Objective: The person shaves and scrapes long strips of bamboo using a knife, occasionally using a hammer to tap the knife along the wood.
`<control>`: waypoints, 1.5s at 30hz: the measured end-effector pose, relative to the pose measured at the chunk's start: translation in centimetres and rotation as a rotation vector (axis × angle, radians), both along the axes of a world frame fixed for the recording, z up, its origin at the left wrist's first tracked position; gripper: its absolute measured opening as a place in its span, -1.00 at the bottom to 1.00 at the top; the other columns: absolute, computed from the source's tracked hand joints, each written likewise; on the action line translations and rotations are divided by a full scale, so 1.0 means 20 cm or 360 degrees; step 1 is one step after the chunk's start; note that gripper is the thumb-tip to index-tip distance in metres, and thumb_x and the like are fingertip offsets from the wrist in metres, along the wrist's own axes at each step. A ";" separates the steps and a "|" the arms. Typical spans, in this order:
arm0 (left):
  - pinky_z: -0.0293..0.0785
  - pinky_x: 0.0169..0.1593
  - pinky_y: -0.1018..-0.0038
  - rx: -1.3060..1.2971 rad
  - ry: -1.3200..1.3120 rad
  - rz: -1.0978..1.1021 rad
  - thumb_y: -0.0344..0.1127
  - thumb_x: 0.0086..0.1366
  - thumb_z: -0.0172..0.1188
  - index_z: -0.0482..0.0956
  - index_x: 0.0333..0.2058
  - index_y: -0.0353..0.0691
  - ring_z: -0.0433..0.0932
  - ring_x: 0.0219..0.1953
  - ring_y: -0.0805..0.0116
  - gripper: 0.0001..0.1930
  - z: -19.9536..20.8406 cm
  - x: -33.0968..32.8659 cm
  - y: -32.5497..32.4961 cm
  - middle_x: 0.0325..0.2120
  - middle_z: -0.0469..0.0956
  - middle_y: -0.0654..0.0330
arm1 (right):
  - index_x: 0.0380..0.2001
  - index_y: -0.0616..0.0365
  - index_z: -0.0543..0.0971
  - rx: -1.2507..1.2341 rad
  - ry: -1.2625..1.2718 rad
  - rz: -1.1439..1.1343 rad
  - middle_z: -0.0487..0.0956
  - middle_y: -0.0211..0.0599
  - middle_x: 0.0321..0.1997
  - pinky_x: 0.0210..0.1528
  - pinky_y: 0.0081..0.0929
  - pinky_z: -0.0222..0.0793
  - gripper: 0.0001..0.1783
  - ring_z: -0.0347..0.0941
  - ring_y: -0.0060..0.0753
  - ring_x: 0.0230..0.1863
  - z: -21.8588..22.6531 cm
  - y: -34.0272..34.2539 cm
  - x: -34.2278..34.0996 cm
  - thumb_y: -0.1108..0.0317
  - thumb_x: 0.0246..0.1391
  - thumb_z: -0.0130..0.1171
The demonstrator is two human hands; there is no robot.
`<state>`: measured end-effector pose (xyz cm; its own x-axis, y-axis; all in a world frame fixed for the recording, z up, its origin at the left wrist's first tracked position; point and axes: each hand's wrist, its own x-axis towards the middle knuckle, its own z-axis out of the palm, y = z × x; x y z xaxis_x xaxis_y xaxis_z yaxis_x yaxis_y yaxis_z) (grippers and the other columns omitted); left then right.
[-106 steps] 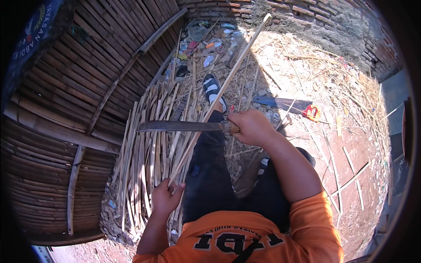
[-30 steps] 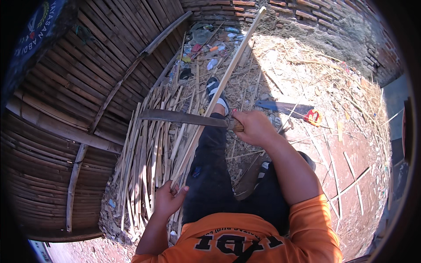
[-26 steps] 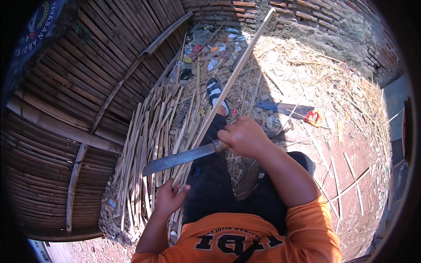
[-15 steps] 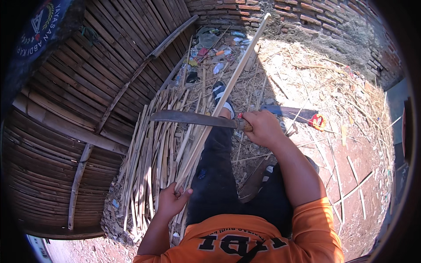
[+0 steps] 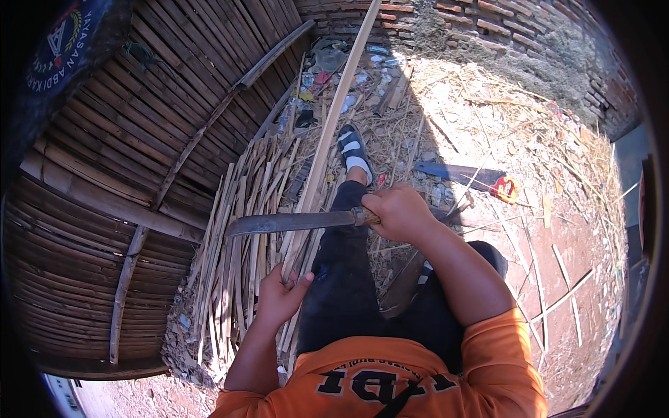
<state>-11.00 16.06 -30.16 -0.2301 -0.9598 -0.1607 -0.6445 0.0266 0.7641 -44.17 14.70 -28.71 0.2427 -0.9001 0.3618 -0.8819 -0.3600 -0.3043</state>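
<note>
In my right hand (image 5: 398,214) is the wooden handle of a machete, the fingers wrapped round it. Its long dark blade (image 5: 286,222) points left and crosses over a long pale bamboo strip (image 5: 334,115); whether blade and strip touch I cannot tell. My left hand (image 5: 281,296) pinches the near end of this strip, low beside my left thigh. From there the strip slants up and away, past my outstretched foot, towards the brick wall.
Many split bamboo strips (image 5: 233,244) lie in a pile on the left, beside a slatted bamboo wall (image 5: 90,209). A handsaw (image 5: 463,175) with a red and yellow handle rests on the ground at right, amid shavings. A brick wall (image 5: 481,24) stands at the back.
The bamboo strip's far end has swung left and reaches farther out. My right hand has brought the machete left and nearer to me. The left hand keeps its hold, slightly higher.
</note>
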 end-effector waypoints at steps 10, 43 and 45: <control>0.51 -0.39 0.39 -0.0077 -0.0082 -0.0111 0.17 0.18 0.47 0.56 -0.20 -0.46 0.59 -0.54 0.36 -0.34 -0.01 -0.10 -0.10 -0.52 0.62 0.03 | -0.30 0.02 0.56 0.0048 -0.0054 -0.0120 0.62 -0.15 -0.43 -0.19 0.05 0.48 -0.74 0.60 0.12 -0.31 -0.02 -0.03 -0.05 0.28 -0.13 0.31; 0.43 -0.44 0.39 -0.0186 -0.0483 -0.0251 0.12 0.21 0.43 0.59 -0.22 -0.39 0.52 -0.61 0.35 -0.43 0.20 -0.11 0.08 -0.66 0.52 0.16 | -0.35 0.13 0.60 0.0034 -0.0163 -0.0048 0.63 0.02 -0.41 -0.17 0.03 0.50 -0.76 0.61 0.16 -0.24 0.09 0.03 -0.11 0.18 0.03 0.30; 0.41 -0.45 0.38 -0.0154 -0.0403 -0.0197 0.10 0.24 0.41 0.60 -0.21 -0.38 0.49 -0.61 0.38 -0.46 0.21 -0.04 0.12 -0.67 0.52 0.17 | -0.35 0.15 0.60 0.0062 -0.0547 -0.0365 0.63 0.06 -0.39 -0.17 0.01 0.50 -0.73 0.60 0.18 -0.23 0.11 0.03 -0.26 0.17 0.02 0.32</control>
<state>-11.87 18.47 -26.00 -0.3109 -0.9405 -0.1371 -0.8014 0.1819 0.5697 -49.45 15.32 -26.56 -0.0948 -0.9315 0.3513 -0.7828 -0.1483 -0.6044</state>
